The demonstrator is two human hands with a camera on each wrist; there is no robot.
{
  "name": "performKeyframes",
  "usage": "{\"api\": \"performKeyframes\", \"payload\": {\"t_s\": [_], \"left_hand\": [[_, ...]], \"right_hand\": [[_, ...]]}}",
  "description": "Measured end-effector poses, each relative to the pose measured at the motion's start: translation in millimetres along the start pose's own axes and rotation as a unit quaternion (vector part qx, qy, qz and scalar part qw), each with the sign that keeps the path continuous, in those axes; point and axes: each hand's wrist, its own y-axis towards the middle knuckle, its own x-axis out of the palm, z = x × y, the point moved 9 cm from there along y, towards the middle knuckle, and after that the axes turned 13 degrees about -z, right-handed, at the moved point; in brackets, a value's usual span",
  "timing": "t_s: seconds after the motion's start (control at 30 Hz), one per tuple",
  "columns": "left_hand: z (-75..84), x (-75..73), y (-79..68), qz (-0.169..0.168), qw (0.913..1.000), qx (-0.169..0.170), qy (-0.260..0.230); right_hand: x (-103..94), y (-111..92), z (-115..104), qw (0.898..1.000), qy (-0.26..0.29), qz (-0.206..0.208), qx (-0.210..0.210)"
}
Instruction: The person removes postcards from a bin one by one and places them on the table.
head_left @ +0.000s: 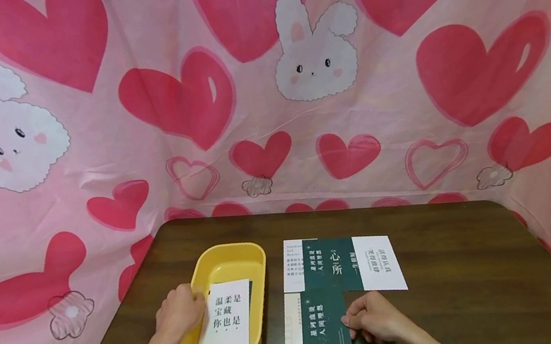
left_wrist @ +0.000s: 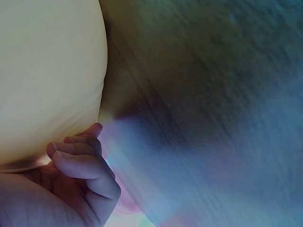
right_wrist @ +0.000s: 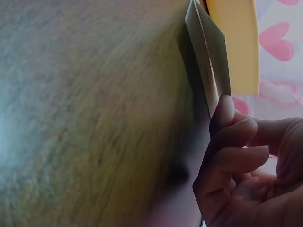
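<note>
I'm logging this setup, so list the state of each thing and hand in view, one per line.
Yellow bin: upright, open-topped, cards inside
Top card in the bin: printed side up
Lower green card: pinched at its right edge, overlapping a pale card
Upper cards: overlapping in a row on the table
Left hand: gripping the bin's side
Right hand: pinching the lower green card

A white card (in the yellow tray) mostly hides a dark card beneath.
</note>
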Motion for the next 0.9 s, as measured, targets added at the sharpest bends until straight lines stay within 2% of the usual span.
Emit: {"api": "performKeyframes", "payload": {"t_s": [0.9], "left_hand": [[0.4, 0.2, 1.2, -0.002, 1.0, -0.003, 0.006]], "right_hand": [[-4.9, -0.4, 7.8, 0.999, -0.043, 0.018, 0.028]]}}
